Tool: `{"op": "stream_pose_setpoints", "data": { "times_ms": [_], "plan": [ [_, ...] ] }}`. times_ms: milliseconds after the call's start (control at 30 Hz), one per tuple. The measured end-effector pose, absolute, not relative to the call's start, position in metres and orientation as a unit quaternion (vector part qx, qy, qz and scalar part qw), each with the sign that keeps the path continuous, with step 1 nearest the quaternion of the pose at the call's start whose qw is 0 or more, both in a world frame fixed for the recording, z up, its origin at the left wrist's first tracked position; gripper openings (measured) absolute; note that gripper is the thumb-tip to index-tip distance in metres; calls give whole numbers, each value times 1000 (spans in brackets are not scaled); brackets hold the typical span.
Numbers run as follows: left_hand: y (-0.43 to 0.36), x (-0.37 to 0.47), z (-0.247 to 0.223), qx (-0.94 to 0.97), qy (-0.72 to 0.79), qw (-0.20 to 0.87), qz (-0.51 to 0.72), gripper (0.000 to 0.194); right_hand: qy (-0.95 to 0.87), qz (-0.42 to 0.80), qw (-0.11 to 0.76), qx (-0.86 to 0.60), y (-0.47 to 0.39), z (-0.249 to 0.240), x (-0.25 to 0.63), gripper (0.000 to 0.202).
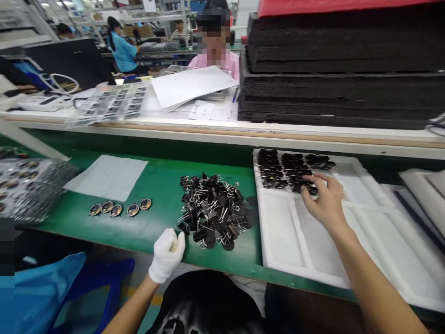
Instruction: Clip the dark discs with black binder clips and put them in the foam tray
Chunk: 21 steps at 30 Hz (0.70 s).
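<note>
Right grip (323,197), hold unclear, met clips (295,169) lining the tray's (281,227) far-left corner, seemingly ordering rows; left grip (168,254) was curled closed; neat alignment seemed needed next.

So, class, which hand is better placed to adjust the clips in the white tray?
The right hand, probably: its fingers are at the clip rows in the white tray. The gloved left hand is curled beside the clip pile, farther from that tray.

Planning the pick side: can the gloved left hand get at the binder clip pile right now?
Likely yes: the left hand is right by the near-left edge of the binder clip pile, with no visible obstacle between.
</note>
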<state>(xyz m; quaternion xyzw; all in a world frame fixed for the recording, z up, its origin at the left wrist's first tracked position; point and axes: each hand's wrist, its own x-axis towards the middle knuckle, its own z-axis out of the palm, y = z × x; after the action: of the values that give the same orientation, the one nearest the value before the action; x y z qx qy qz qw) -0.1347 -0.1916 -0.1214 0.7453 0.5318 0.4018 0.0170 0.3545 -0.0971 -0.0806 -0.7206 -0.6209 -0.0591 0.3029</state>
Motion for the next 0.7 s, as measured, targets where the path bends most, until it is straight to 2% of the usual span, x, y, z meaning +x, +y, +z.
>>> {"op": "stream_pose_setpoints", "data": {
  "times_ms": [100, 200, 300, 333, 400, 433, 500, 600, 700],
  "plan": [
    [-179, -168, -119, 713, 593, -10, 373, 53, -765, -47, 259, -588, -116, -78, 309, 29],
    [-158, -206, -112, 666, 660, -55, 344, 49, -863, 12, 152, -481, -132, -81, 271, 30],
    [-133, -237, -99, 663, 689, -77, 283, 32, -880, 13, 76, -469, -142, -89, 250, 41],
    [-126, -245, -95, 665, 706, -84, 229, 43, -878, 5, 63, -475, -143, -92, 246, 42],
    [-112, -256, -88, 670, 732, -77, 100, 70, -873, -2, 48, -485, -144, -95, 240, 40],
    [-106, -259, -86, 672, 737, -65, 41, 74, -873, 4, 45, -486, -144, -96, 239, 36],
    [-93, -265, -82, 681, 731, -36, -23, 67, -871, 27, 42, -488, -143, -96, 235, 28],
    [-76, -269, -78, 702, 711, -8, -37, 58, -864, 52, 41, -499, -142, -95, 232, 22],
    [-63, -268, -76, 725, 688, 9, -35, 55, -859, 41, 57, -508, -143, -95, 231, 25]
  ]
}}
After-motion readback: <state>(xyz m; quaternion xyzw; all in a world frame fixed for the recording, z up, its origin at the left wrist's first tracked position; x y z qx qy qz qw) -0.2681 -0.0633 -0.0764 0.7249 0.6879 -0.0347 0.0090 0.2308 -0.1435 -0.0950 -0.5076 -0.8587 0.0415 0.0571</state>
